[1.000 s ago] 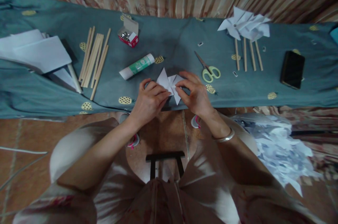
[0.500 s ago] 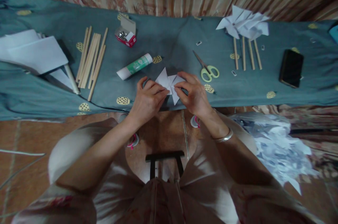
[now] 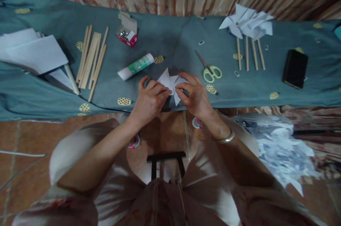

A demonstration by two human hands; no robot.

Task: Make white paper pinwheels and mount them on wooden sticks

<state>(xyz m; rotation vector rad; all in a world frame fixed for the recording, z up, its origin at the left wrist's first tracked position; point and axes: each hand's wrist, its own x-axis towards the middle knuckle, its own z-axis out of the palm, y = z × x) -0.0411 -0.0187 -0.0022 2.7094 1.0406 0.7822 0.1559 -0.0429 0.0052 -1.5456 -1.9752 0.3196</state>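
Observation:
A white paper pinwheel (image 3: 165, 80) with pointed, folded blades lies near the front edge of the cloth-covered table. My left hand (image 3: 150, 97) closes on its left side, thumb and fingertips pressed near the centre. From the right, my right hand (image 3: 195, 94) pinches the paper close to the middle, its fingers bent over the right blades. Both hands hide part of the pinwheel. A glue stick (image 3: 136, 67) with a green label lies just beyond my left hand. Scissors (image 3: 209, 69) with light green handles rest beyond my right hand.
Several wooden sticks (image 3: 92, 61) lie at left beside stacked white paper (image 3: 37, 54). An open red box (image 3: 127, 34) holds small metal pieces. Finished pinwheels (image 3: 246, 23) on sticks lie at back right, near a black phone (image 3: 295, 69). Paper scraps (image 3: 279, 148) fill a bag on the floor.
Both hands stay on the pinwheel with almost no movement. The view has shifted very slightly.

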